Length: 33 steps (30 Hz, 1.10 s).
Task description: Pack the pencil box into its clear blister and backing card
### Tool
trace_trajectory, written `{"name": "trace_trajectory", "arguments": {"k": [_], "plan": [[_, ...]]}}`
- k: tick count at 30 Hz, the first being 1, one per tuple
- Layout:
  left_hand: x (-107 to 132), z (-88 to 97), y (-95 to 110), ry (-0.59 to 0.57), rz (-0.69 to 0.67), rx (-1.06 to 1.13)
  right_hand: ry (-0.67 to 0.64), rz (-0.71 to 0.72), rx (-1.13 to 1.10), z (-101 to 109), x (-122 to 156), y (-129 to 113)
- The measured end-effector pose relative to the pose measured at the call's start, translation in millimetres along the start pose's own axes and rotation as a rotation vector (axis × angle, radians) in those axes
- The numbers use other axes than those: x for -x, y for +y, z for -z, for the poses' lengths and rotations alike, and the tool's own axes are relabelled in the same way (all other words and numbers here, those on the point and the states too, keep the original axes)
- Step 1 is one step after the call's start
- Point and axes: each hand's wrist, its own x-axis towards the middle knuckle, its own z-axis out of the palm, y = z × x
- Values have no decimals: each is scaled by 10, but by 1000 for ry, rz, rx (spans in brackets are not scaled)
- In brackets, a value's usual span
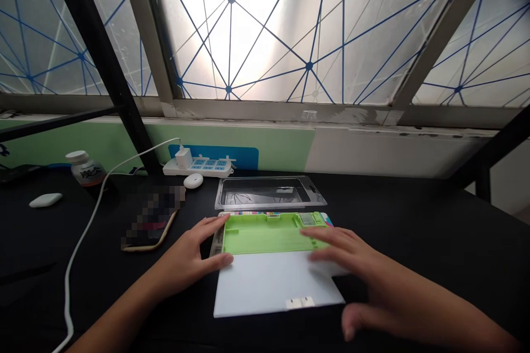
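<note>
A flat, light green plastic case (265, 236) lies open on the black table, its white lid (275, 284) folded down towards me. A small grey window (307, 219) sits in the case's far right corner. Along the left edge, my left hand (192, 251) is spread, forefinger at the far corner and thumb at the near corner. Over the right side hovers my right hand (351, 265), fingers apart and slightly blurred; whether its fingertips touch the case I cannot tell. Printed packaging (216, 242) shows from under the case.
Just behind the case lies a clear plastic tray (271, 192). To the left are a phone (155, 218), a white cable (78, 248), a white-capped bottle (85, 168) and a white oval object (45, 199). A power strip (199, 166) and round white item (193, 181) stand near the wall.
</note>
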Motion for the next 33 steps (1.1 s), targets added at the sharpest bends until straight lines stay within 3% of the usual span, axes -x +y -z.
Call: {"name": "trace_trajectory", "arguments": {"k": [4,7,13,16,20,24,28,31,33], "plan": [[4,-2,22,0,-4,-12,51,-198,-36,-248,155,507],[3,-19,-24,3,-8,6,79,-319,-93,-378,167,688],[3,-29,-67,43,-20,199,260,-323,-335,-377,37,652],[5,-33,-63,34,-64,250,293,-350,-323,-409,-4,639],[58,-113,-78,61,-146,69,324,-335,-200,-514,32,637],[93,-204,36,261,-170,-111,440,-271,-132,-485,55,606],[-193,-126,331,450,-152,-89,532,-251,-94,-250,-202,626],[-594,-11,482,519,-128,-113,578,-248,-109,-98,-556,722],[-828,25,475,505,-121,-136,578,-239,-112,-82,-761,818]]}}
